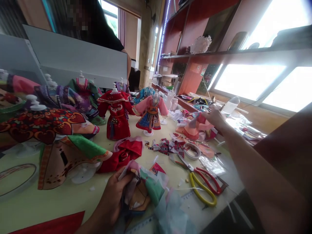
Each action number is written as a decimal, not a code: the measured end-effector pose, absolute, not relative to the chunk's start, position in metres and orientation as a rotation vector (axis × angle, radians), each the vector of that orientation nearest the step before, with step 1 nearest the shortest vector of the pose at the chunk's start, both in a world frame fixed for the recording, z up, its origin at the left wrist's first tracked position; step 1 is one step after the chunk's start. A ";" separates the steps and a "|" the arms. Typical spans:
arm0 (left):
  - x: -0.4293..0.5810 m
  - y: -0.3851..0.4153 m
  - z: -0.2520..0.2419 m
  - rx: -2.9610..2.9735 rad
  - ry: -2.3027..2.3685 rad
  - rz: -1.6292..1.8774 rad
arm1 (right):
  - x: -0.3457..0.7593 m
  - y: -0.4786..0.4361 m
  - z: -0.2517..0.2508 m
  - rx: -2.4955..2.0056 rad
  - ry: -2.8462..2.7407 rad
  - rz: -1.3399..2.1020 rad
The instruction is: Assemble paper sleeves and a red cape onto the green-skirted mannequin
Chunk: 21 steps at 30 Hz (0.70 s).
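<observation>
My left hand (113, 191) is closed on a small doll garment (152, 188) of green, pink and tan cloth, held over the table at the lower middle. Stretched far out to the right, my right hand (215, 116) has its fingers bent together; what they hold, if anything, does not show clearly. Just beyond it is a translucent, bottle-like item (231, 105), and to its left lies a peach-pink doll garment (192, 128). Between my arms rest scissors with red and yellow handles (203, 191) and a roll of tape (192, 151).
Several dressed doll stands, among them a red robe (117, 115) and a pink-sleeved dress (151, 113), fill the left and back. Folded red cloth (122, 156) lies before them. A person (107, 29) stands behind a grey panel (85, 55). Shelves (185, 55) line the right.
</observation>
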State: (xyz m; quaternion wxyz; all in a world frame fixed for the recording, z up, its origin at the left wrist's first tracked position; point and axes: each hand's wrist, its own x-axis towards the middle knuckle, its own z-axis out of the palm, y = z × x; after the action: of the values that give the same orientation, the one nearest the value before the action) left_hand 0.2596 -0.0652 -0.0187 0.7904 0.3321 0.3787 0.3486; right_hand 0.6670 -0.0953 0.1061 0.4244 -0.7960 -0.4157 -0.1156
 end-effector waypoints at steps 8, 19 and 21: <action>0.262 -0.064 -0.020 0.719 0.847 0.746 | 0.600 -0.077 0.014 -2.140 -1.463 0.175; 0.261 -0.064 -0.021 0.721 0.837 0.731 | 0.624 -0.076 0.048 -1.976 -1.141 0.506; 0.261 -0.064 -0.022 0.721 0.842 0.724 | 0.620 -0.081 0.048 -1.922 -1.141 0.575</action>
State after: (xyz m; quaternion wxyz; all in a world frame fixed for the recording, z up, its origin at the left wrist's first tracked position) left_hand 0.2606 -0.0637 -0.0218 0.7886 0.3349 0.3911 0.3362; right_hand 0.6202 -0.0812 0.0481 0.4047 -0.7615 -0.4521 0.2279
